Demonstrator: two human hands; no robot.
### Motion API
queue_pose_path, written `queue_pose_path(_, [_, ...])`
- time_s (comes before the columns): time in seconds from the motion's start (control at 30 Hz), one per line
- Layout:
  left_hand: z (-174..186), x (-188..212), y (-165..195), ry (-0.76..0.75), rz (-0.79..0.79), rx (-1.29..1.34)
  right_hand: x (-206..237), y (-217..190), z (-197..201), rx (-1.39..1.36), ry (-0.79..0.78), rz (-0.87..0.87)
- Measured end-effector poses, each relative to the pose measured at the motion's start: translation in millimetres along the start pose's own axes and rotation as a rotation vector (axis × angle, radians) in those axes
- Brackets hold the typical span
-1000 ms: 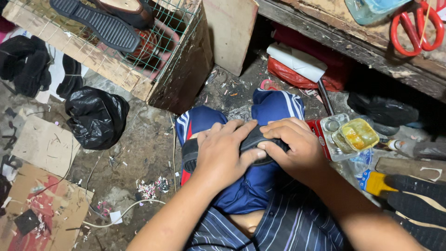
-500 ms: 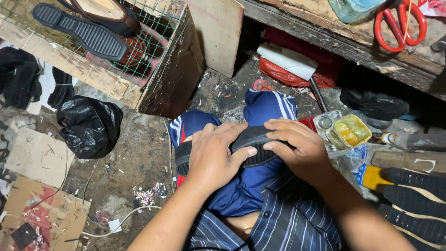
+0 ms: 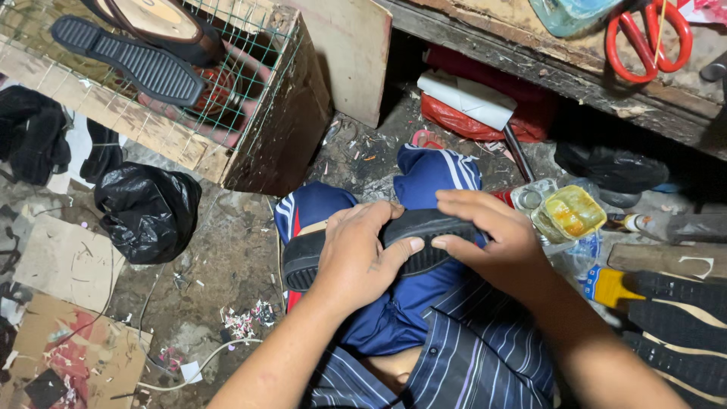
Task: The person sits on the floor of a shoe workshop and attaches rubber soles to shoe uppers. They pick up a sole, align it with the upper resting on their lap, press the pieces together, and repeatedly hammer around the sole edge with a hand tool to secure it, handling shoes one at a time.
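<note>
A black rubber shoe sole [image 3: 303, 261] lies across my lap, over knees in blue track trousers [image 3: 435, 170]. My left hand [image 3: 360, 254] is clamped over the sole's middle, thumb pressing on its ribbed face. My right hand [image 3: 485, 231] grips the sole's right end, fingers curled over the top edge. Both hands hide most of the sole; only its left end and a strip between the hands show.
A wire-mesh wooden crate [image 3: 250, 129] with a ribbed sole [image 3: 125, 60] on top stands upper left. A black plastic bag [image 3: 148, 212] lies on the dirt floor. A yellow glue tin [image 3: 568, 214], stacked black soles [image 3: 674, 318] and red scissors [image 3: 644, 38] are at right.
My hands have shifted along the sole, exposing more of its left end; the left thumb now presses on its face. The view has drifted slightly.
</note>
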State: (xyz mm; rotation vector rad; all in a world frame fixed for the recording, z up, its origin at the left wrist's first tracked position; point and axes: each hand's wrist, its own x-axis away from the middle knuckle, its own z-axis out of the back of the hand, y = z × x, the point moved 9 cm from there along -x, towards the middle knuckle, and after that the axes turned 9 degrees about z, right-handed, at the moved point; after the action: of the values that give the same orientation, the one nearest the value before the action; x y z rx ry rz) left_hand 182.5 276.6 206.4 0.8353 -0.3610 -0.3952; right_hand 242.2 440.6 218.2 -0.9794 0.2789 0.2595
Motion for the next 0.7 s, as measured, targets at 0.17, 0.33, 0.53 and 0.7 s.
queue_pose_path(0.17, [4.4,0.9,12.7,0.057,-0.118,-0.004,1.9,-11.2,-0.1,0.108,0.030,0.145])
queue_pose_path(0.33, [4.9,3.2,16.2,0.085,-0.139,-0.009,4.8,-8.4,-5.8,0.101,0.092,0.101])
queue_pose_path(0.53, [5.6,8.8,21.8,0.110,-0.116,-0.006,3.4,-6.2,-1.7,0.029,0.097,0.090])
queue_pose_path(0.7, [-4.4,13.0,28.1,0.054,-0.119,-0.089,8.8,-0.2,-1.1,-0.036,0.068,-0.029])
